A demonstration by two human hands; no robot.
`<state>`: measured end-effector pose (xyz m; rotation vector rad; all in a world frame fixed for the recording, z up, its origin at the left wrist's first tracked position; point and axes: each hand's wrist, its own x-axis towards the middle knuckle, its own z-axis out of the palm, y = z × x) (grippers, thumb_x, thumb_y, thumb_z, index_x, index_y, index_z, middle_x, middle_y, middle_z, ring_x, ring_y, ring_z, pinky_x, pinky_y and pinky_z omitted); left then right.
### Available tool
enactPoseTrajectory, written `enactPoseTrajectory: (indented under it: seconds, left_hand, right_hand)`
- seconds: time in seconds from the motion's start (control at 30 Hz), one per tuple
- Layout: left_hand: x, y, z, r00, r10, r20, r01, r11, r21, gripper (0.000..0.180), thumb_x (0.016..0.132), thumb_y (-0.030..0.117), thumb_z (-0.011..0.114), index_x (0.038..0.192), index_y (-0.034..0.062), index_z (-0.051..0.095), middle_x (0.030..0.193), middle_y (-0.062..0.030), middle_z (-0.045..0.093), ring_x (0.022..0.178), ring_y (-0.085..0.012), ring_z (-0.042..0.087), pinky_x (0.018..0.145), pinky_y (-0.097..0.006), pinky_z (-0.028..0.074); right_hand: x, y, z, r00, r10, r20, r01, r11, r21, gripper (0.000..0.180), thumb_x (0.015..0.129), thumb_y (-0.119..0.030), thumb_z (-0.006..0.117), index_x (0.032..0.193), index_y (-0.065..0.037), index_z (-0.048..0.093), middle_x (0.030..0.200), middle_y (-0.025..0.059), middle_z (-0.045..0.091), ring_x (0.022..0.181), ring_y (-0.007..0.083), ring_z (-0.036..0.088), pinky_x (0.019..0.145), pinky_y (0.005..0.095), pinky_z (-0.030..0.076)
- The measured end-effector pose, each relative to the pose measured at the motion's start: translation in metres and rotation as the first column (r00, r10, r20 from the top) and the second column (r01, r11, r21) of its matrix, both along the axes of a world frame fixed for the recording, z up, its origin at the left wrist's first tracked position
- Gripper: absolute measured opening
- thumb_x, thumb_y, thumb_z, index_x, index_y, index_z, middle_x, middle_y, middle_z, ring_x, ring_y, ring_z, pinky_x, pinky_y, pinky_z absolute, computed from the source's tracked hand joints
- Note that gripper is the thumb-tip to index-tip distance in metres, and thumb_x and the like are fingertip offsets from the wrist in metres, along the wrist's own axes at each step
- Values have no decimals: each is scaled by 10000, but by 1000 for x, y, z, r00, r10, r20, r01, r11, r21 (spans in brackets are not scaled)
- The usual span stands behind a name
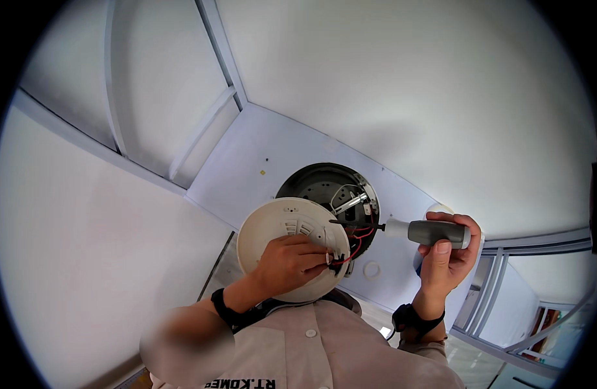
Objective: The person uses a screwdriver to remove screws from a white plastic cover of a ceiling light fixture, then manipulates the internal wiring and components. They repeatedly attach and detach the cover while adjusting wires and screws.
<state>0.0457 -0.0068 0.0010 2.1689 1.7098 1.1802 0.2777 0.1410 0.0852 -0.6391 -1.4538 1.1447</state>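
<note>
My right hand (448, 249) is wrapped round a grey-and-white handled screwdriver (434, 233), its dark shaft pointing left over the wires. My left hand (292, 262) rests over a round cream plastic cover (259, 223), its fingertips pinched together at the cover's right side. What they pinch is partly hidden, beside a small black connector (338, 264) and red wires (358, 245). Beyond the cover lies a round black housing (305, 181). Inside the housing sit a shiny metal cylinder (350, 203) and a pale wire. The cover overlaps the housing's near left part.
Everything lies on a pale table (237, 155) set between white walls. A small white ring (372, 270) is right of the cover. Behind my right hand, a pale round object (441, 209) is partly hidden. Metal frame bars (207, 126) rise at the far left.
</note>
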Motion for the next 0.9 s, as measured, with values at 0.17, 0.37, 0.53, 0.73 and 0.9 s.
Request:
enactPoseTrajectory:
  seconds: [0.17,0.37,0.53,0.73,0.9]
  left_hand:
    - [2,-4,0,999,29,34,-29,999,-27,231,718,117,884,938,124,814,991,12,797,787,-185,705,702,-333,601]
    - [2,-7,-1,997,46,55,-45,999,-25,220,717,109,884,925,127,814,1021,16,797,779,-186,688,686,-333,584]
    - [2,-8,1,995,69,68,-68,997,-23,206,720,111,880,913,138,812,1000,18,785,790,-191,690,677,-337,577]
    - [3,-9,-1,993,76,94,-74,997,-24,227,714,107,888,926,145,818,945,14,773,778,-195,688,671,-333,573]
    - [4,-9,-3,993,82,84,-82,997,5,242,706,107,890,932,152,818,926,20,765,769,-189,682,658,-330,571]
  right_hand:
    - [-6,2,1,999,13,48,-18,995,95,605,957,-381,781,1341,-7,501,1068,217,727,731,130,649,632,238,504]
    - [-21,1,3,992,70,102,-80,992,94,657,967,-352,768,1424,13,467,1052,179,701,915,186,669,803,305,521]
    - [-31,8,2,954,232,192,-259,958,126,580,995,-208,739,1451,13,456,1069,137,686,931,160,653,795,282,519]
    - [-46,10,5,923,262,281,-289,956,58,559,1015,-196,719,1461,7,451,1035,90,686,855,114,637,722,242,496]
    - [-51,14,5,920,236,314,-272,959,75,539,1032,-201,705,1458,8,450,985,75,679,833,106,617,726,245,491]
